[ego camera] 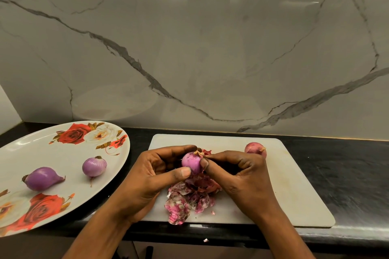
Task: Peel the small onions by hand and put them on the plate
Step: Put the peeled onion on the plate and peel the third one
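Observation:
My left hand (155, 171) grips a small pink onion (191, 162) between thumb and fingers above the white cutting board (294, 185). My right hand (235, 171) pinches the onion's right side near its tip, where a dry scrap of skin sticks out. Two peeled purple onions lie on the white rose-patterned plate (52, 153) at the left: a round one (94, 166) and a pointed one (42, 178). An unpeeled reddish onion (255, 149) sits at the back of the board, just behind my right hand.
A pile of pink onion skins (189, 200) lies on the board under my hands. The board rests on a black counter (347, 174) against a marble-patterned wall. The plate overhangs the counter's front edge. A skin scrap (205, 240) lies on that edge.

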`<move>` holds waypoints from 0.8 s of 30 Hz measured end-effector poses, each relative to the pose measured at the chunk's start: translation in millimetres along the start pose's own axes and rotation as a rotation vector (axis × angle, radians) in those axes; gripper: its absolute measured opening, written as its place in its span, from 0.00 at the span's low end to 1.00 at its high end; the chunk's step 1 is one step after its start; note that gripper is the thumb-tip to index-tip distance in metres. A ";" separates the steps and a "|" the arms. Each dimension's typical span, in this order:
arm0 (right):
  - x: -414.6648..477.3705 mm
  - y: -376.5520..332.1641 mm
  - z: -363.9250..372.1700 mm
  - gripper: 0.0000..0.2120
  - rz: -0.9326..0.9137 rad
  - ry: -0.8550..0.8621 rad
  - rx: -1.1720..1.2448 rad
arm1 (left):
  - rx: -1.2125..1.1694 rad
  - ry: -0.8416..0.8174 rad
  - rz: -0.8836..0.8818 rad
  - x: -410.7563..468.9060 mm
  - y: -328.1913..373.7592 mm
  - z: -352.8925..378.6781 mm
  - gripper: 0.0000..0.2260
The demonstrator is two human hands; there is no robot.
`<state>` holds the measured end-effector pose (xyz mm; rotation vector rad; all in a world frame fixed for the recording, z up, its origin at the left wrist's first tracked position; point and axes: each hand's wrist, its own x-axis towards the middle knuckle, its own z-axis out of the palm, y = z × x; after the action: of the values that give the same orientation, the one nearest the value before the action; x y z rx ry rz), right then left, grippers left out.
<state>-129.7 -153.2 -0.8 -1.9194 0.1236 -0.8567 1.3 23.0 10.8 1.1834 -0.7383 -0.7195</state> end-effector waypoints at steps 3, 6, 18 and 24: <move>0.4 -0.8 -0.7 0.11 0.003 0.012 0.000 | 0.009 -0.009 0.009 0.7 -0.7 -0.9 0.21; 0.6 0.6 -1.2 0.09 0.006 0.023 -0.004 | 0.000 -0.011 0.014 1.1 -2.0 -2.1 0.21; 0.0 1.0 -1.6 0.12 0.002 0.011 0.003 | 0.009 0.003 0.014 1.2 -3.6 -2.9 0.21; -0.2 3.6 -1.7 0.09 0.005 0.002 0.001 | 0.009 0.014 0.008 2.2 -4.5 -2.5 0.23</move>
<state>-130.0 -156.3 -3.4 -1.9165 0.1290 -0.8546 4.1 21.6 6.1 1.1919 -0.7348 -0.7017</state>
